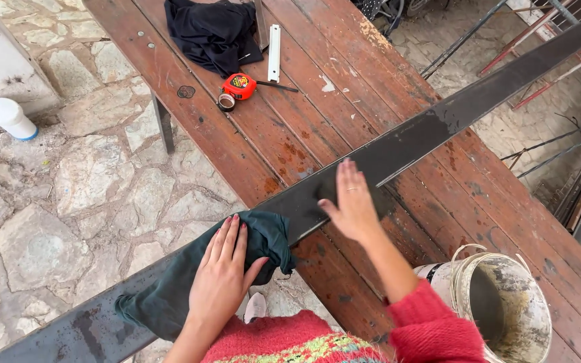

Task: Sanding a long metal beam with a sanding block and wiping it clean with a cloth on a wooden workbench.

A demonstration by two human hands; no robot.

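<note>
1. Left hand [222, 269], fingers spread flat, presses a dark green rag [189, 282] onto a long dark metal bar [411, 138].
2. Right hand [352, 202], fingers open, rests flat on the bar.
3. The bar crosses the wooden table [290, 128] diagonally, overhanging its near-left edge.

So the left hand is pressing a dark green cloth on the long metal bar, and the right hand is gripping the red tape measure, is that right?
Not quite. The head view shows the right hand resting flat on the long metal bar, holding nothing. The red tape measure lies apart on the wooden table. The left hand does press the dark green cloth on the bar.
</note>
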